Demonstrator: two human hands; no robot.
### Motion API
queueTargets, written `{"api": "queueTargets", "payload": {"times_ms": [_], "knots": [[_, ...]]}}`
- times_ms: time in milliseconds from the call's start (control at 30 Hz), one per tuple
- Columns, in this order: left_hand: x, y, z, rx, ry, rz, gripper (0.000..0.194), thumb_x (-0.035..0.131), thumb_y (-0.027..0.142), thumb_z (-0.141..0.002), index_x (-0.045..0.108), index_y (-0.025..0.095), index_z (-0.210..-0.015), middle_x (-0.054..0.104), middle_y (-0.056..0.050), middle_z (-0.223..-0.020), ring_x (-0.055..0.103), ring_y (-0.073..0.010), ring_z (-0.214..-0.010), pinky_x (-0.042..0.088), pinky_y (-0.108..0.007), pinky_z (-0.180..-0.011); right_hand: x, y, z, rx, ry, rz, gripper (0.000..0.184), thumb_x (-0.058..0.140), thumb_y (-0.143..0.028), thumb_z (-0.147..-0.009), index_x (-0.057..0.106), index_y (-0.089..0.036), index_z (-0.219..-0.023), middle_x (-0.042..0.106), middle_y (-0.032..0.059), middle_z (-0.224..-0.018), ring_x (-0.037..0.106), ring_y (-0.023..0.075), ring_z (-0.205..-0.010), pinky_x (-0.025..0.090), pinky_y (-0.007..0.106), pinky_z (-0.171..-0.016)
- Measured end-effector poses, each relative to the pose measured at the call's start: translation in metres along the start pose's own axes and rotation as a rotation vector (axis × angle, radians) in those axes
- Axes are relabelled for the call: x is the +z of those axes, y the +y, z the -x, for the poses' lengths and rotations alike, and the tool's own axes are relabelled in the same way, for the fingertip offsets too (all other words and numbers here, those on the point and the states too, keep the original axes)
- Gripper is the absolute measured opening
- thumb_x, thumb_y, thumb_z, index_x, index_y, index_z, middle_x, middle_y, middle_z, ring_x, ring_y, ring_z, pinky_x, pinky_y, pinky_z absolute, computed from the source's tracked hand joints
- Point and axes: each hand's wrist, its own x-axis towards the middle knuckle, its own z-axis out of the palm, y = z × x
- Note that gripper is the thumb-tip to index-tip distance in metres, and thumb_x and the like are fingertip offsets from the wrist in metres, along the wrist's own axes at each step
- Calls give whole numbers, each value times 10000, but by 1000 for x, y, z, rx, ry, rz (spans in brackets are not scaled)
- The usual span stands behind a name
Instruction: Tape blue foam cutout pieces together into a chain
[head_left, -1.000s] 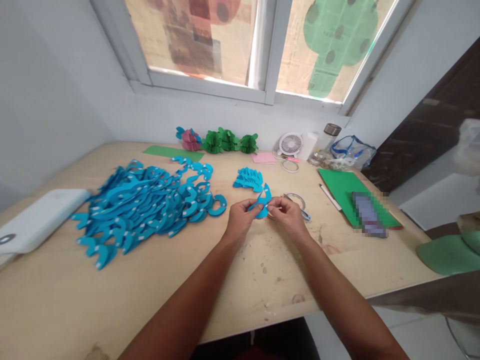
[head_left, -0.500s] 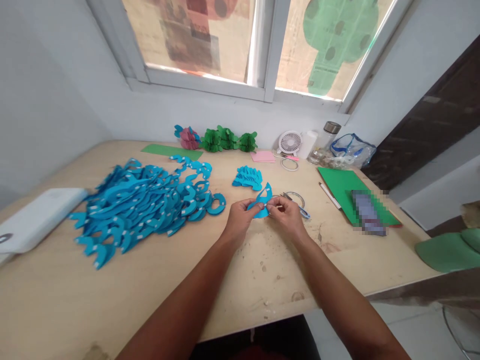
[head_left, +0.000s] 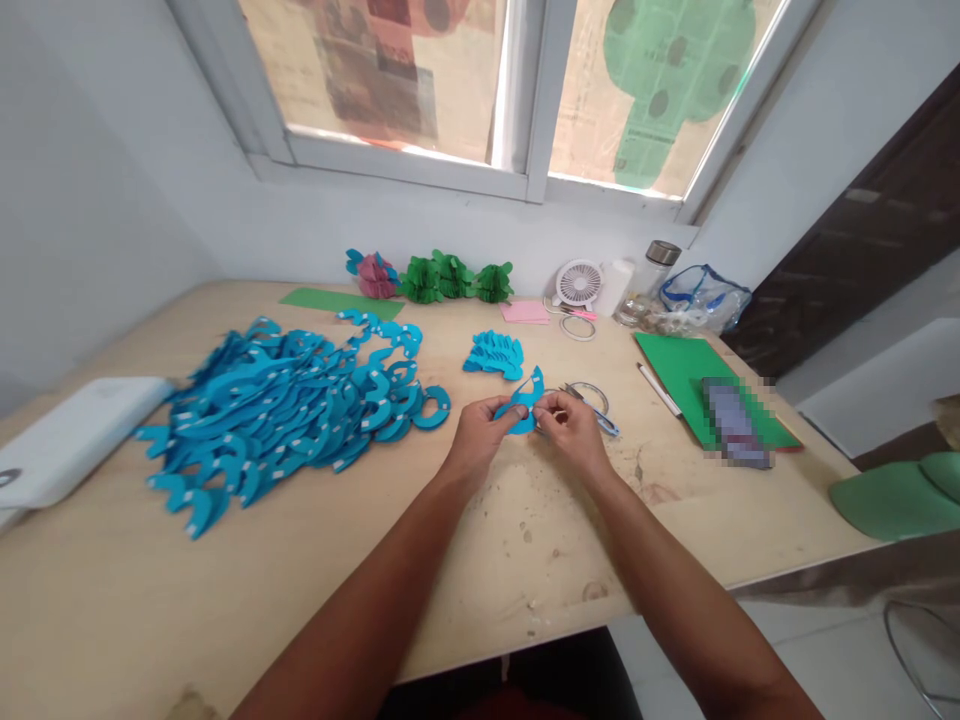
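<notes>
Above the middle of the table, a curved blue paper piece (head_left: 531, 396) with a small white patch is pinched between both hands. My left hand (head_left: 482, 430) is closed on its left side, thumb on top. My right hand (head_left: 568, 428) is closed at its right edge, with thumb and forefinger together. Just beyond the hands lies a small stack of cut blue paper (head_left: 494, 354). To the left spreads a large heap of blue paper arcs (head_left: 292, 400) with white patches, and a blue paper ring (head_left: 431, 408) sits at its right end.
Scissors (head_left: 606, 425) and a roll of tape (head_left: 589, 397) lie behind my right hand. Green sheets (head_left: 690, 375), a pen (head_left: 660, 390) and a blurred-out object are at right. Green paper figures (head_left: 452, 277), a fan (head_left: 579, 284) and a bottle (head_left: 657, 268) line the wall; a white box (head_left: 82, 440) stands left.
Almost nothing differs. Both hands keep hold of the blue paper piece, which has tilted very slightly, and the whole view has shifted a little.
</notes>
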Motion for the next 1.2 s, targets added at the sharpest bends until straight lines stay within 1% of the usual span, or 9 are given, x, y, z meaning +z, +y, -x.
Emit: {"api": "queueTargets", "payload": {"times_ms": [167,333,433,567,633,767,867,1000,1200], "knots": [[0,1,1,-19,6,-2,232,734,307,-549,716,143,-712,668,-16,-650,587,-172,-654,444,-278,-667,0,2,-1,4,-3,-3,115,526,-263,-730,588,-177,-686,613,19,-698,549,135,-627,433,240,-573],[-1,1,1,-42,5,22,244,739,306,-562,714,139,-737,683,-25,-708,596,-165,-675,449,-276,-695,1,2,0,-12,4,28,103,527,-247,-730,594,-178,-692,624,21,-704,558,139,-636,428,242,-574],[-1,0,1,-41,19,33,244,743,305,-561,711,136,-734,680,-22,-701,593,-162,-665,454,-282,-697,1,0,1,-65,18,70,103,522,-237,-743,591,-180,-693,626,28,-715,555,142,-645,420,245,-575],[-1,-3,-1,-39,39,39,237,748,296,-548,706,135,-716,667,-15,-668,583,-147,-629,457,-270,-663,0,-4,2,-155,26,160,109,517,-232,-759,590,-186,-692,625,36,-720,549,152,-669,417,257,-600],[-1,-4,-2,-54,43,65,236,749,297,-542,700,132,-703,666,-18,-667,581,-139,-616,459,-264,-643,0,-5,3,-177,23,181,106,516,-229,-763,593,-189,-701,629,40,-731,551,158,-689,420,262,-612],[-1,-4,-3,-78,54,133,245,752,291,-529,691,130,-704,665,-23,-676,582,-130,-610,469,-264,-639,0,-6,3,-163,16,162,94,516,-222,-762,598,-194,-727,641,41,-757,560,159,-706,426,262,-616],[-1,-4,-3,-82,42,156,259,759,284,-516,691,129,-712,666,-25,-679,588,-137,-622,475,-275,-658,1,-5,2,-131,20,123,91,519,-228,-756,594,-192,-719,635,37,-738,558,154,-685,425,256,-598],[-1,-4,-3,-67,44,122,260,758,286,-523,696,130,-723,671,-26,-694,584,-137,-626,469,-272,-655,1,-3,2,-106,31,79,95,521,-239,-749,589,-187,-707,630,35,-726,553,145,-654,419,248,-572],[-1,-6,-3,-67,20,102,254,755,296,-539,704,130,-725,679,-32,-700,587,-145,-645,458,-272,-681,1,-5,2,-122,16,100,98,519,-232,-743,589,-186,-693,627,33,-723,542,138,-640,418,246,-573]]}}
